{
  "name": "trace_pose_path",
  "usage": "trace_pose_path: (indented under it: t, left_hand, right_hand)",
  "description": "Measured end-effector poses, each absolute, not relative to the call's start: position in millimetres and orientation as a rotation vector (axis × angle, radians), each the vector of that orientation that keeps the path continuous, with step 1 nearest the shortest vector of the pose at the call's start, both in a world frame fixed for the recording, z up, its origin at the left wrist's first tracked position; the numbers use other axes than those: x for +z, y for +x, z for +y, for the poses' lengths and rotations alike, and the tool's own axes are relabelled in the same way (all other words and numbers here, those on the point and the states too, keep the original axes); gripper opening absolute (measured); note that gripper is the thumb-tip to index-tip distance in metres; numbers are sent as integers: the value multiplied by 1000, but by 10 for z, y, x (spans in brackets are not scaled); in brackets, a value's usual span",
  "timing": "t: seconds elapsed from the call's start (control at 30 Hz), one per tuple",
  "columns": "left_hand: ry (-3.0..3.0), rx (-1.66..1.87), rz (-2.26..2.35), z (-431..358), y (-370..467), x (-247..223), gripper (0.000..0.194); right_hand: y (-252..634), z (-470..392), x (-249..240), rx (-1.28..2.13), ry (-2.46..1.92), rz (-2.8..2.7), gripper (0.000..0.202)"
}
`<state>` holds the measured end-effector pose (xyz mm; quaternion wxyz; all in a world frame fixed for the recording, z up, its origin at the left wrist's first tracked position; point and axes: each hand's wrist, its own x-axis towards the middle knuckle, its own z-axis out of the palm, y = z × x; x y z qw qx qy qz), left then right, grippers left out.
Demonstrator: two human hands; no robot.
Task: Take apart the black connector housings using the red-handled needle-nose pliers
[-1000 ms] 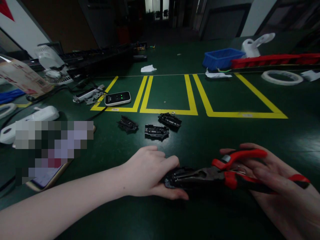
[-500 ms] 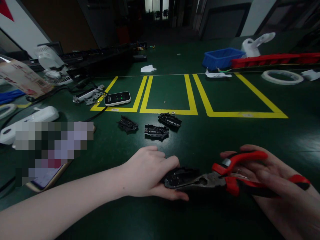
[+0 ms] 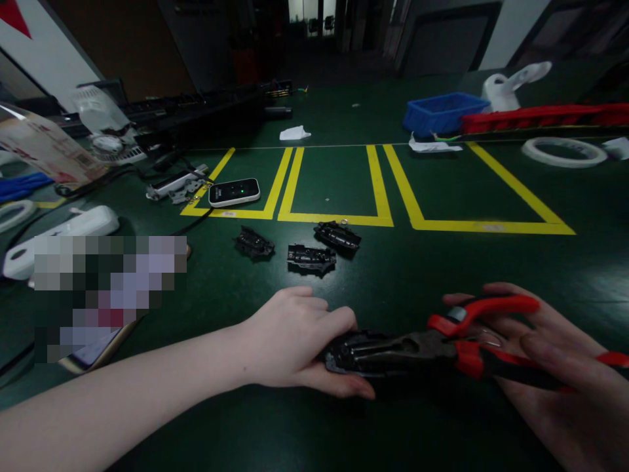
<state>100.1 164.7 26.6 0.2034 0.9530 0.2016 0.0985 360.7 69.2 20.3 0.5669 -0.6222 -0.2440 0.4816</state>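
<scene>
Left grip (image 3: pixel 302 344) pinches a black part (image 3: pixel 339 358) jutting rightward; right grip (image 3: pixel 563 357) holds pliers (image 3: pixel 469 358).

we could not see the whole black part (image 3: pixel 346 354): the left hand (image 3: pixel 299 344) covered one end, and the pliers (image 3: pixel 427 347) lay across it, so we could not tell how their tips met it. the left hand's curled fingertips were hidden from us. the right hand (image 3: pixel 550 347) was cut off by the right edge, as were one pliers handle's end and the red strip (image 3: pixel 550 118); the left edge cropped the printed bag (image 3: pixel 49 147). coarse blocks masked most of the phone (image 3: pixel 101 349). lettering on the small device (image 3: pixel 234 193) was too small for us to read.
</scene>
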Motion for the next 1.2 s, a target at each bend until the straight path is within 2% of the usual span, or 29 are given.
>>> trace_pose_path:
  t: [0.73,1.0,1.2]
  left_hand:
    - [2706,324,538,1651,1017,233,57]
    - [2671,335,553,1645,1015,250,61]
    - [2671,340,555,1651,1014,257,61]
  right_hand:
    - [3518,696,234,1122,-1483,-599,57]
    - [3658,689,149,1160,-1426,-625,45]
    - [3656,681,125,1165,-1441,-584,49]
